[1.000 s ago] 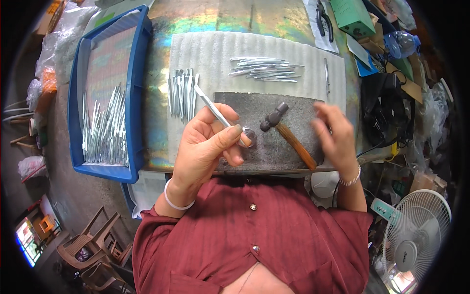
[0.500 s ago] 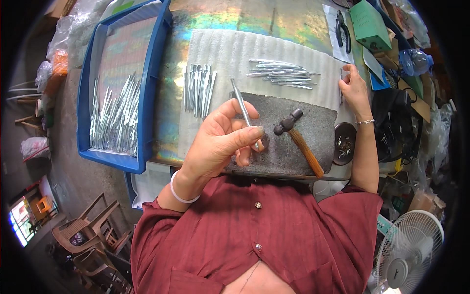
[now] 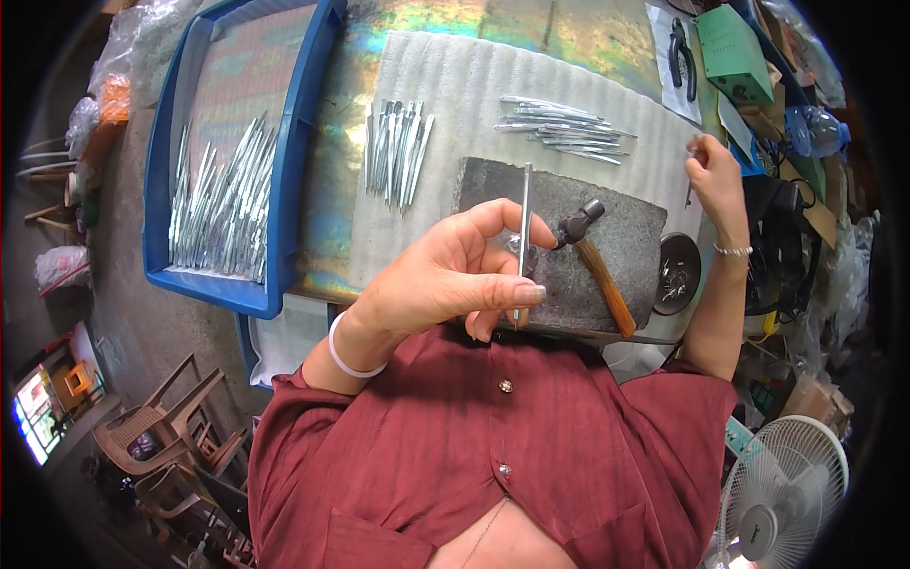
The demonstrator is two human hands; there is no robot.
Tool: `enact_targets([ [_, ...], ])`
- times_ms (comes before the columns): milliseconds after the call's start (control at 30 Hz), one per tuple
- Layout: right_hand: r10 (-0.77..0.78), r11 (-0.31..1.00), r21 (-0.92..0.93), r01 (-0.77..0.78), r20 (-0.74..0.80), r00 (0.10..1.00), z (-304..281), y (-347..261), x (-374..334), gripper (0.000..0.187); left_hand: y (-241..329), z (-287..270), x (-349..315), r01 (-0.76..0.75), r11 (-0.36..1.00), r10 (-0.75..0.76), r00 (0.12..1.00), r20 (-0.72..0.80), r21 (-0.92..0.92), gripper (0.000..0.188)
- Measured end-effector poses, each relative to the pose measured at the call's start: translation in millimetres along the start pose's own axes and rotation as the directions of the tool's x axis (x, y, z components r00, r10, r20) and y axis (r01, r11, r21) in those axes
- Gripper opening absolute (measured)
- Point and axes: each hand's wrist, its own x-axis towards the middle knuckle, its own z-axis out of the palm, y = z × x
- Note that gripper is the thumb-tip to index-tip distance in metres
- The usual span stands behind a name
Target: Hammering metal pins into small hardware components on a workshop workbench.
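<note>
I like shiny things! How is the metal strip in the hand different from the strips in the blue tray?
The metal strip is one alone, pinched upright in the left hand over the stone slab. The tray strips are many, lying flat in a loose heap inside the blue tray. Both look thin and silvery.

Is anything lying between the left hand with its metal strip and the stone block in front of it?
Nothing visible. The left hand holds the thin metal strip upright over the near left part of the grey stone block. The hammer lies on the block, just right of the strip.
</note>
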Motion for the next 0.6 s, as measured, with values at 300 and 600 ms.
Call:
enact_targets([
  [300, -0.171, 0.596, 0.801, -0.061, 0.201, 0.965, -58.8, -101.3, -95.6, 0.015, -18.2, 0.0, 0.9, -0.059, 0.982, 0.050, 0.997, 0.053, 0.182, 0.011],
  [600, -0.370, 0.174, 0.930, -0.325, 0.368, 0.853, -16.8, -154.8, -123.4, 0.011, -25.1, 17.9, 2.5, -0.218, 0.699, 0.097, 0.973, 0.211, 0.681, 0.010],
])
